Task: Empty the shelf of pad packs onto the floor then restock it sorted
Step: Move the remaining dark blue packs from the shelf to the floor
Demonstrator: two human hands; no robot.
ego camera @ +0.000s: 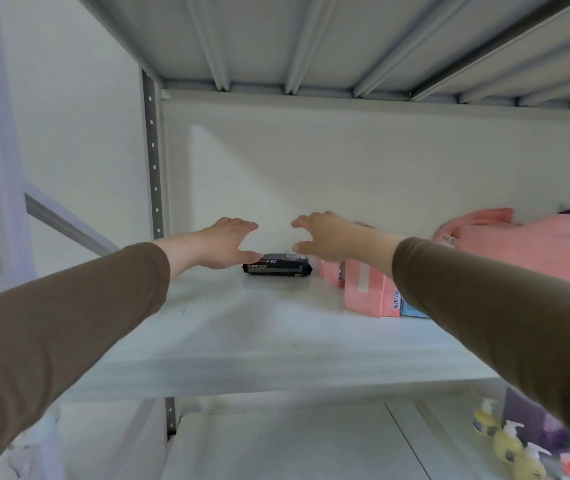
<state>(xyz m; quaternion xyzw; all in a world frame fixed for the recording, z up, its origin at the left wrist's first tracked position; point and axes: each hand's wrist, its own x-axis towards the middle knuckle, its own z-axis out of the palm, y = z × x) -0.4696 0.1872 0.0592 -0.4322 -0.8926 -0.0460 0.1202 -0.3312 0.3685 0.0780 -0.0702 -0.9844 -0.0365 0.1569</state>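
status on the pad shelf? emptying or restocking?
Can't tell which phase. The left part of the shelf is bare. In hand: nothing yet; left hand and right hand reach, open, toward the black pack. Left: pink packs and a blue one stand at right.

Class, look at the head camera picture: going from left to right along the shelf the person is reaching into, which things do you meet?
Left hand → black pack → right hand → pink packs → blue pack → large pink bundle.
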